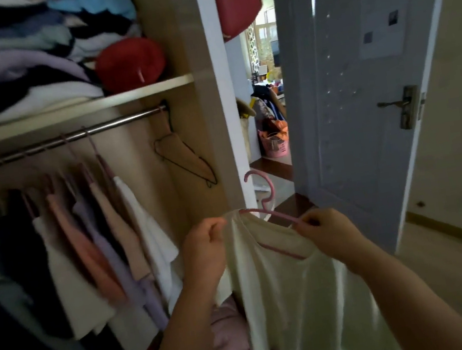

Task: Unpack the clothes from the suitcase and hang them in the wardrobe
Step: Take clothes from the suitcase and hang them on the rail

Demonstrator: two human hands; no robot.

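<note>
A cream shirt hangs on a pink hanger in front of the open wardrobe. My left hand grips the shirt's left shoulder at the hanger's end. My right hand pinches the shirt's right shoulder together with the hanger's arm. The hanger's hook points up, free of the rail. The metal rail runs across the wardrobe above and to the left, carrying several hung garments. The suitcase is out of view.
An empty black wire hanger hangs at the rail's right end. The shelf above holds folded clothes and a red hat. The wardrobe's side panel stands behind the hook. A grey door is ajar at right.
</note>
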